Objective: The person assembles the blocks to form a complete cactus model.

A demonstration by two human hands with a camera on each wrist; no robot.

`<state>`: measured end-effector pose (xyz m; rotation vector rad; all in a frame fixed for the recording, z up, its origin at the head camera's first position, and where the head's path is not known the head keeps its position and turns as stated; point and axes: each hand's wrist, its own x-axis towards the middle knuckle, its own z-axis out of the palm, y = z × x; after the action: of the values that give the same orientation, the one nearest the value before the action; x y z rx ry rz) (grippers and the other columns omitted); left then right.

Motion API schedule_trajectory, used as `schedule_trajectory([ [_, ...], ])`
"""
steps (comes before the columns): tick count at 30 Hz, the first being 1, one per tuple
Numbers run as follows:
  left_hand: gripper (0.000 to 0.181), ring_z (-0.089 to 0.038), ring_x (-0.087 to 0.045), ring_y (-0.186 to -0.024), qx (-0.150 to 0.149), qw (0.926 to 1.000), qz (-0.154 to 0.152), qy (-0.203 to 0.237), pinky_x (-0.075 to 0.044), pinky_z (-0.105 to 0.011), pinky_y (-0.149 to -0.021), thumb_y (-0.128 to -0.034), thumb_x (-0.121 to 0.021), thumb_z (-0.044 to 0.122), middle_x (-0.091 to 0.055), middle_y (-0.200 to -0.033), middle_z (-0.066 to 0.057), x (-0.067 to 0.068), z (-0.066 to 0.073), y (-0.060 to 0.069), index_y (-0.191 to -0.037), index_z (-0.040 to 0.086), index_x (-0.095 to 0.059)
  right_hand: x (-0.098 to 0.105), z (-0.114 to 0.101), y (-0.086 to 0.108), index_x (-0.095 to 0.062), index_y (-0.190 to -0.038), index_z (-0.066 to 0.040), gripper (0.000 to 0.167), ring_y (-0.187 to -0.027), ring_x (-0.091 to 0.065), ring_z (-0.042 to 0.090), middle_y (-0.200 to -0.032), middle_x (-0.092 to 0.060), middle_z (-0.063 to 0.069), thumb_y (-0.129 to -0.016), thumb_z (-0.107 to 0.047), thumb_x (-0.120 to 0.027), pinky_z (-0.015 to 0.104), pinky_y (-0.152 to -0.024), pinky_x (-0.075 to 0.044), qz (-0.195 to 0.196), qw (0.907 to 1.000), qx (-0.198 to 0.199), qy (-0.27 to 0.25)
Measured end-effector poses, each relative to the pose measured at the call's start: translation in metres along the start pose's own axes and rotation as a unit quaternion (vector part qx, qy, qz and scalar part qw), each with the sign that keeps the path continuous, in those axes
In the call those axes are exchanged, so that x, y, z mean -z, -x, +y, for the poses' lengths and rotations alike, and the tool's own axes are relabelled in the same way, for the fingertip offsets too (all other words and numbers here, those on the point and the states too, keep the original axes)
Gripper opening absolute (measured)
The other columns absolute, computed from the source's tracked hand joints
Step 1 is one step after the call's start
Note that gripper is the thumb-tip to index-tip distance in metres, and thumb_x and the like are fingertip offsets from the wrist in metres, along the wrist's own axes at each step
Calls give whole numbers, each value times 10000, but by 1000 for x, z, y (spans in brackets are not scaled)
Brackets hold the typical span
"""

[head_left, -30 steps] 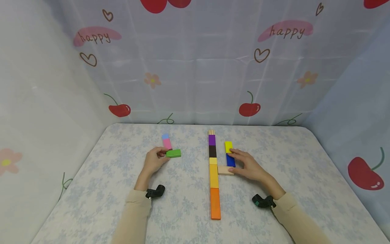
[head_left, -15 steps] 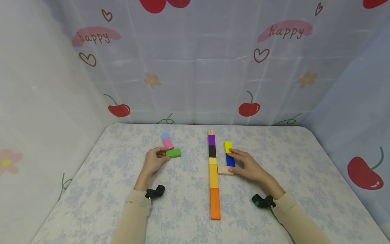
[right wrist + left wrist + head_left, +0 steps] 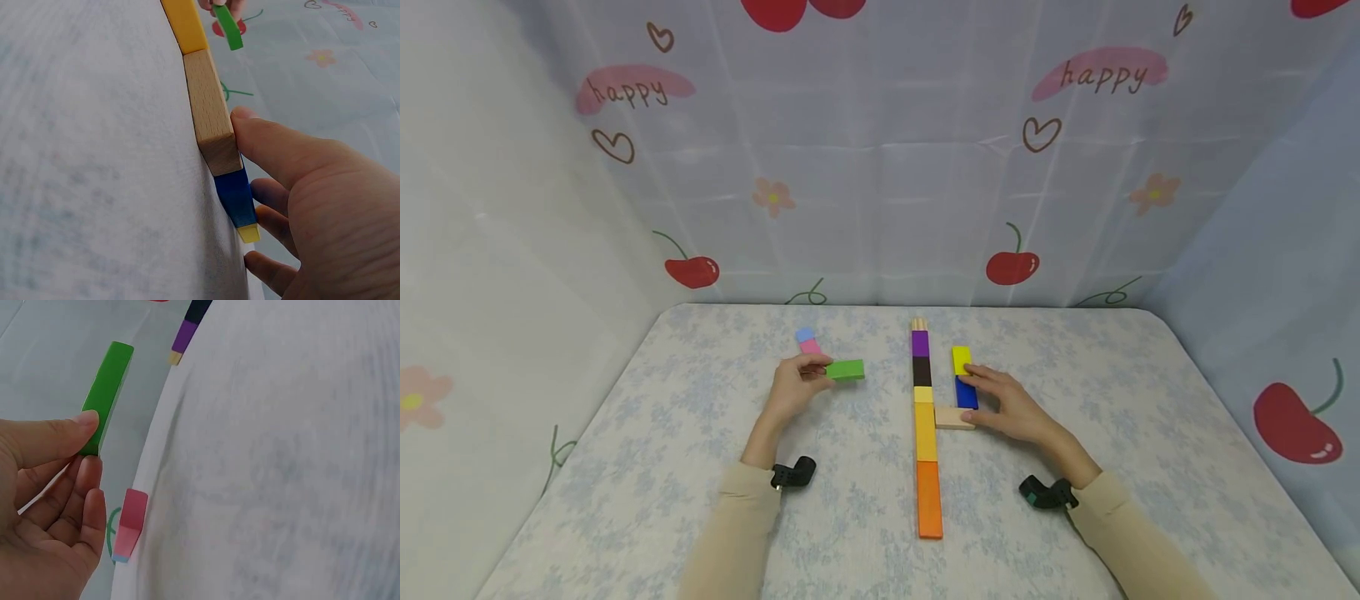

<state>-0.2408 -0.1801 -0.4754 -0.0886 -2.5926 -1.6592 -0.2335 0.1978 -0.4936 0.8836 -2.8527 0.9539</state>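
Observation:
My left hand point(image 3: 793, 387) pinches a green block point(image 3: 846, 370) between thumb and fingers, raised off the table in the left wrist view. Just beyond that hand lie a pink block point(image 3: 131, 515) and a light blue block point(image 3: 805, 334), end to end. My right hand point(image 3: 1015, 408) rests against a short branch of blocks: its thumb touches a plain wooden block point(image 3: 951, 418), and other fingers lie at a blue block point(image 3: 966, 394) and a yellow block point(image 3: 960, 358). The wooden block's left end meets a straight row of blocks, at its golden-yellow block point(image 3: 925, 433).
That row runs away from me: an orange block point(image 3: 928, 500) nearest, then golden yellow, pale yellow point(image 3: 922, 394), black point(image 3: 921, 372), purple point(image 3: 920, 343) and a pale striped end point(image 3: 919, 324). A floral cloth covers the table point(image 3: 647, 500); curtains hang behind and at both sides.
My left hand has lifted the green block and carried it a little to the right, away from the pink block. The pink and light blue blocks shifted slightly earlier. My right hand stays put.

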Motion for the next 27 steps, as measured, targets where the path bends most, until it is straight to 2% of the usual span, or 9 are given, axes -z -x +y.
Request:
schedule_trajectory([
  [6,328,-253,-622,-984,-74,9998,-199,47,-516,-389,-930,-810,-748,-20,-676,-1039,-150,-15,12,1,-1133,18,-709,-1,1,0,-544,-1391,-44,622,-1383,-356,454,-1514,-404,217,-863,-307,-743,672,-1093,-279,2,10000,53,11],
  [11,322,-247,-622,-982,-101,9995,-274,103,-510,-395,-928,-808,-752,-17,-679,-1037,-141,-28,17,1,-1124,28,-713,-1,1,0,-544,-1392,-48,626,-1383,-358,452,-1516,-406,212,-863,-315,-743,665,-1091,-289,16,10000,66,-1],
  [20,305,-226,-631,-925,-172,9986,-465,197,-538,-365,-854,-798,-762,-22,-680,-1000,-138,-44,21,-2,-1097,25,-721,0,0,-1,-545,-1391,-46,623,-1386,-357,448,-1514,-411,207,-864,-310,-744,666,-1093,-287,11,10000,51,1],
  [27,283,-205,-645,-917,-248,9978,-609,27,-553,-344,-833,-799,-767,-13,-696,-996,-117,-55,20,-5,-1075,34,-729,1,-2,0,-547,-1392,-53,626,-1389,-357,445,-1516,-411,204,-864,-326,-741,671,-1097,-275,-31,10000,-79,13],
])
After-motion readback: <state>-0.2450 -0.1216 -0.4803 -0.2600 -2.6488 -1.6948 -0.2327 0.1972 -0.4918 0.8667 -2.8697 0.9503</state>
